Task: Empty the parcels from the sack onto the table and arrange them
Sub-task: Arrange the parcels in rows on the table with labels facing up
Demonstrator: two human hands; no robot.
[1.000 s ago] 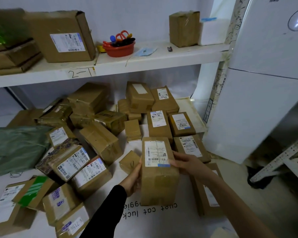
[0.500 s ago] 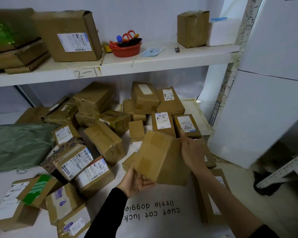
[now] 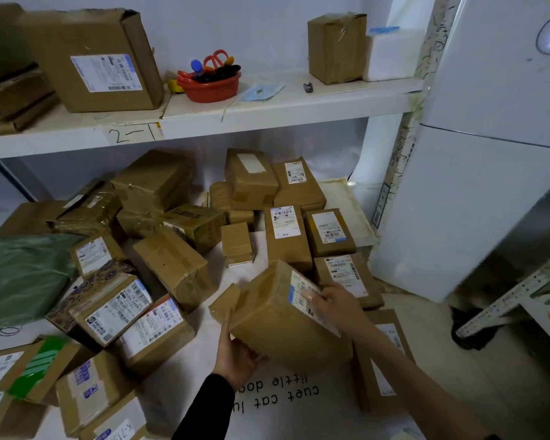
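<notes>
Gripping the tilted parcel (image 3: pixel 277 322) from below, my left hand (image 3: pixel 235 360) curls round its edge. My right hand (image 3: pixel 335 308) presses flat on its label (image 3: pixel 299 289).

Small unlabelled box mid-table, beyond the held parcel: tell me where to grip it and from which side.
Come from above and pinch the small box across its left and right faces. It lies flat with bare table showing on both those sides, while another box crowds its far end.
</notes>
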